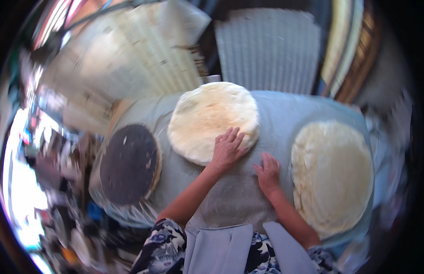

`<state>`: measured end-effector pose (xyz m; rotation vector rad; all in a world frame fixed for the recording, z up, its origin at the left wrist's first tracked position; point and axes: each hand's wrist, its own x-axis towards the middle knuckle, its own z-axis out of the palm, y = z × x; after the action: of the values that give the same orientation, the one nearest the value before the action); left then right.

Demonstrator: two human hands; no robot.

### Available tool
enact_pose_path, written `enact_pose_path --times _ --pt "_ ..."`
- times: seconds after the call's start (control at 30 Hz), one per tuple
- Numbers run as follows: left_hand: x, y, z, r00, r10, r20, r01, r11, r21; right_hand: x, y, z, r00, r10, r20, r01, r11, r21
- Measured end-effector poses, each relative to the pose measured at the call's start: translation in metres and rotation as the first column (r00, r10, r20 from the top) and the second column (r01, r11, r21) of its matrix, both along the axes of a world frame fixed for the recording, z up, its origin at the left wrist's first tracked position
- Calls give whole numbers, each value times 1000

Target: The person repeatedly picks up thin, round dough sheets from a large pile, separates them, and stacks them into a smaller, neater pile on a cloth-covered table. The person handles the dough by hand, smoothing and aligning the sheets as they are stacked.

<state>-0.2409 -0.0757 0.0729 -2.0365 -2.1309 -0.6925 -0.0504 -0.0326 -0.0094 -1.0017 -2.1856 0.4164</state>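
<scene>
A thick round slab of pale, whitish material, perhaps dough or batting (205,113), lies on a table covered in plastic sheeting (184,185). My left hand (229,145) rests palm down on its near right edge, fingers spread. Just right of the slab, my right hand (268,171) lies on the plastic sheeting, with its fingers apart and nothing held. A larger pale round slab (335,178) lies at the table's right end. At the left end is a dark, flat disc (129,164) with a pale layer showing under its right edge.
Behind the table stand a grey corrugated sheet (270,51) and a stained, pale corrugated panel (153,58). Curved pale and brown strips rise at the back right. Blurred clutter, with a blue object (94,210), lies beyond the table's left edge.
</scene>
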Motion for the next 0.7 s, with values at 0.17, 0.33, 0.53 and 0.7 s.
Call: enact_pose_path --times 0.17,0.33,0.53,0.7 --pt "-40 -60 -26 876 358 324 -467 797 382 14 8 -7 996 -38 76 39 999 -14" --pt "-121 -57 -86 150 -189 970 -903 374 212 4 7 0 988 20 152 -24 999 24" --pt "-137 -44 -76 222 62 973 -785 603 141 6 8 -5 990 21 137 -20 1000 -11" --pt "-171 -56 -76 355 141 924 -826 510 240 1 7 -5 989 12 147 -12 1000 1"
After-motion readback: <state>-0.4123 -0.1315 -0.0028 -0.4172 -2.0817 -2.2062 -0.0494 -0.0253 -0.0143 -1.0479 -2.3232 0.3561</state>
